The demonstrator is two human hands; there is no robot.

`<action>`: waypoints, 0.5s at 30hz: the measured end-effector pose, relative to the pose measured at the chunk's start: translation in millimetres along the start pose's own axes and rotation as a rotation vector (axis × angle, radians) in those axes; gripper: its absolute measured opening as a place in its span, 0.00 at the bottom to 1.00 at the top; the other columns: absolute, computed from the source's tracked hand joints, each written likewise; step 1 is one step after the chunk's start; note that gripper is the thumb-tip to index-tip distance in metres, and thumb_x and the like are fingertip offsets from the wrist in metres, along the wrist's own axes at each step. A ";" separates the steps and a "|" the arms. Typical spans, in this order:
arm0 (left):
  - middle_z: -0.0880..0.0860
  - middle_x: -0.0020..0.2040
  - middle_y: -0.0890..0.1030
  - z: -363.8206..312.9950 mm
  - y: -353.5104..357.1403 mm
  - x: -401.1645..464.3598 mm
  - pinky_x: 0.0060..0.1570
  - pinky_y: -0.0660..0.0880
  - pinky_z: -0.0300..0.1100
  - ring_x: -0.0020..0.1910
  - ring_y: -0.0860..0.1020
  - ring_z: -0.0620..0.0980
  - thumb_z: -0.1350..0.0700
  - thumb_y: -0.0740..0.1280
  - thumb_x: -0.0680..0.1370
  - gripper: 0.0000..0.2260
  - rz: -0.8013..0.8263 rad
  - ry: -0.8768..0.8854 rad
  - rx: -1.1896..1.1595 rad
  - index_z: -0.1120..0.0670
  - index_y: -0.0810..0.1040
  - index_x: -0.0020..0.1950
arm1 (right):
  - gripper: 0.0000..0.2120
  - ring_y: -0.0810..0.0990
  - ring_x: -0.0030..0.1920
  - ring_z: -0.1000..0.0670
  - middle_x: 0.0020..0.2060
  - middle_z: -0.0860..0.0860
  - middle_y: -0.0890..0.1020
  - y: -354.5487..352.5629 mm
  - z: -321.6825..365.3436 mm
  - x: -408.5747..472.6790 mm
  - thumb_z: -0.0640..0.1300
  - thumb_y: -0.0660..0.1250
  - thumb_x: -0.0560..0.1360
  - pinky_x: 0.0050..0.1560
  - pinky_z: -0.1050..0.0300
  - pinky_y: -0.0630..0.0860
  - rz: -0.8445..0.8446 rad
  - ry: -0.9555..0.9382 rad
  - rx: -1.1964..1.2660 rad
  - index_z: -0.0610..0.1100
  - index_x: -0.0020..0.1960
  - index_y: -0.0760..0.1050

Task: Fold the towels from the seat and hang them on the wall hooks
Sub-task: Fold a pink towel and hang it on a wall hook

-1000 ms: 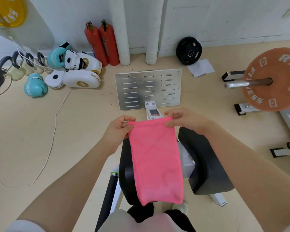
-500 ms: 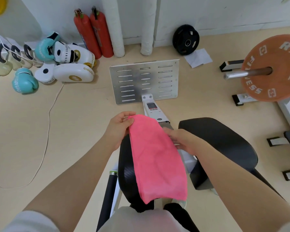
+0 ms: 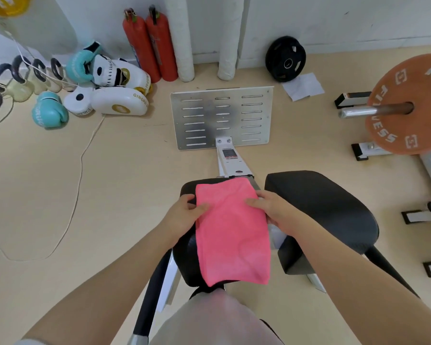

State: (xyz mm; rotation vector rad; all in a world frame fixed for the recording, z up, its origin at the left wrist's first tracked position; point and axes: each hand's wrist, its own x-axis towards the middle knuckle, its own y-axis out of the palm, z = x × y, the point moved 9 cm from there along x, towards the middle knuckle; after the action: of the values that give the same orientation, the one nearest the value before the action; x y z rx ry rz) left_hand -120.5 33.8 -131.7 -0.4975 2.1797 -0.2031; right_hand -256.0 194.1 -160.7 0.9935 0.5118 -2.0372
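Pink towel, folded into a long strip, is laid lengthwise over the left black seat pad of a gym machine, its near end hanging past the pad's edge. Its left edge is pinched by the left hand, thumb on top and fingers curled beneath. Its right edge is gripped by the right hand in the same way. A second black pad is seen just beside it on the right. A slotted metal footplate lies beyond on the floor.
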 end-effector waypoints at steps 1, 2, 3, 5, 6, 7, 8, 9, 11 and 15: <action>0.55 0.63 0.74 1.2 0.7 -5.1 0.54 0.67 0.39 0.56 0.74 0.50 0.46 0.67 0.75 0.32 0.001 -0.003 -0.011 0.57 0.60 0.73 | 0.06 0.79 0.57 0.42 0.56 0.41 0.80 -1.2 -2.7 -3.7 0.46 0.68 0.75 0.64 0.39 0.71 -0.032 0.012 -0.012 0.46 0.50 0.77; 0.55 0.63 0.74 1.2 2.6 -10.6 0.54 0.68 0.38 0.57 0.74 0.50 0.47 0.68 0.74 0.32 -0.003 -0.014 -0.003 0.58 0.61 0.73 | 0.06 0.79 0.55 0.42 0.55 0.40 0.81 -2.4 -4.3 -8.5 0.46 0.67 0.75 0.65 0.40 0.71 -0.064 0.024 -0.027 0.44 0.49 0.78; 0.56 0.59 0.76 0.2 5.1 -15.2 0.51 0.68 0.36 0.53 0.75 0.50 0.48 0.69 0.74 0.28 -0.004 -0.020 0.024 0.59 0.66 0.69 | 0.08 0.80 0.52 0.43 0.52 0.41 0.82 -2.8 -5.0 -14.1 0.46 0.67 0.75 0.63 0.44 0.73 -0.084 0.032 -0.046 0.42 0.50 0.78; 0.53 0.40 0.76 -6.0 7.1 -25.0 0.34 0.67 0.28 0.37 0.72 0.47 0.51 0.71 0.73 0.11 -0.027 -0.022 0.051 0.58 0.75 0.44 | 0.12 0.79 0.46 0.48 0.45 0.47 0.81 -1.4 -7.7 -24.7 0.45 0.68 0.75 0.56 0.52 0.74 -0.078 0.051 -0.047 0.39 0.55 0.77; 0.51 0.34 0.72 -8.6 8.5 -30.2 0.26 0.64 0.27 0.32 0.69 0.45 0.54 0.71 0.73 0.12 -0.036 -0.025 0.022 0.57 0.72 0.36 | 0.13 0.79 0.46 0.49 0.44 0.48 0.81 0.0 -9.0 -30.4 0.43 0.68 0.75 0.55 0.53 0.74 -0.057 0.053 -0.026 0.39 0.57 0.76; 0.50 0.33 0.72 -12.0 11.7 -37.3 0.24 0.64 0.28 0.31 0.69 0.45 0.55 0.72 0.72 0.11 -0.026 -0.031 -0.030 0.58 0.72 0.35 | 0.13 0.79 0.48 0.49 0.47 0.48 0.81 1.9 -9.0 -35.8 0.42 0.68 0.75 0.57 0.53 0.74 -0.029 0.036 -0.011 0.38 0.57 0.76; 0.50 0.36 0.75 -11.8 16.5 -42.2 0.27 0.66 0.29 0.33 0.72 0.45 0.56 0.72 0.72 0.08 0.008 -0.050 -0.110 0.59 0.76 0.40 | 0.11 0.79 0.51 0.48 0.50 0.47 0.81 3.4 -6.8 -42.6 0.41 0.67 0.75 0.61 0.52 0.74 0.000 0.000 -0.014 0.40 0.57 0.77; 0.51 0.42 0.79 -12.8 22.3 -49.5 0.33 0.69 0.32 0.39 0.76 0.46 0.56 0.72 0.72 0.09 0.054 -0.067 -0.194 0.61 0.78 0.47 | 0.09 0.79 0.54 0.47 0.53 0.47 0.81 3.6 -3.1 -49.9 0.40 0.66 0.76 0.63 0.51 0.73 0.016 -0.053 -0.032 0.42 0.56 0.77; 0.53 0.52 0.82 -15.2 39.6 -63.5 0.47 0.74 0.38 0.50 0.79 0.50 0.58 0.68 0.75 0.12 0.209 -0.045 -0.422 0.59 0.77 0.56 | 0.09 0.79 0.57 0.47 0.57 0.48 0.81 2.5 1.4 -64.7 0.42 0.62 0.78 0.64 0.50 0.73 0.039 -0.157 -0.050 0.46 0.57 0.75; 0.52 0.53 0.81 -14.2 60.5 -90.6 0.49 0.80 0.48 0.51 0.80 0.50 0.62 0.62 0.78 0.13 0.384 0.066 -0.626 0.52 0.73 0.61 | 0.14 0.79 0.57 0.48 0.56 0.47 0.81 -5.4 -0.5 -93.6 0.46 0.60 0.79 0.62 0.48 0.74 0.034 -0.252 0.030 0.44 0.63 0.72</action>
State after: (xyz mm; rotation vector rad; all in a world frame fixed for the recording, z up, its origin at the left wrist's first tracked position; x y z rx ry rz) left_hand -99.2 126.3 -76.3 -0.3977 2.3342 0.6966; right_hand -224.9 242.7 -86.8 0.7427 0.3288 -2.1072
